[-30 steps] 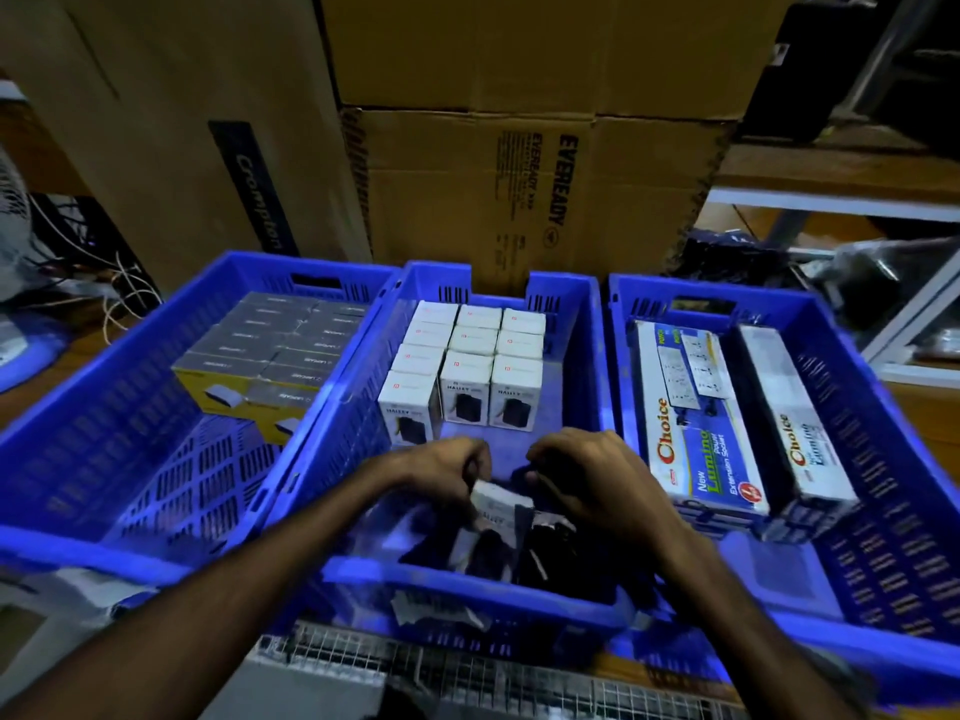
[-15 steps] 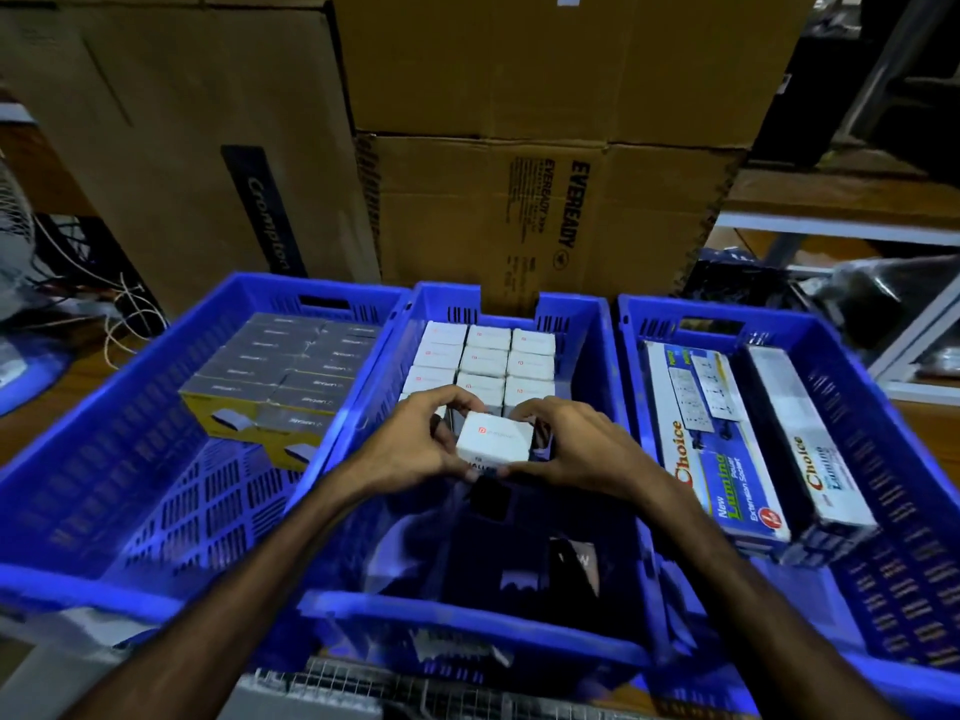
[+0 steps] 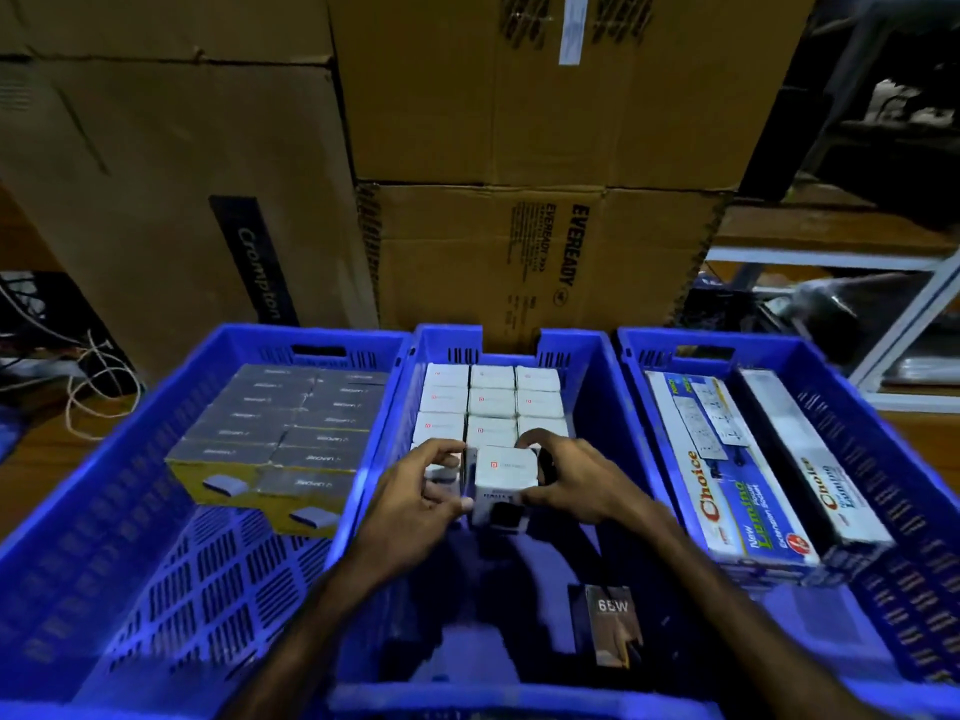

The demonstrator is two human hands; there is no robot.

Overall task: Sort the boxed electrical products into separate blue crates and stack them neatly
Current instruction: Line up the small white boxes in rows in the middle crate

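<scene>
Both hands held one small white box [image 3: 501,470] in the middle crate [image 3: 597,397]. The left hand [image 3: 415,498] gripped its left side and the right hand [image 3: 576,483] its right, just in front of the white box rows [image 3: 491,402].

**Hand and Arm Position**

Both my forearms extend forward from the lower edge of the view and converge toward the centre. My left hand [image 3: 421,493] is turned palm-inward, thumb on top, fingers curled round the left side of a small white box [image 3: 501,483]. My right hand [image 3: 571,480] mirrors it, index finger arched over the far edge, thumb pressed against the near right face. Both wrists are roughly level.
</scene>
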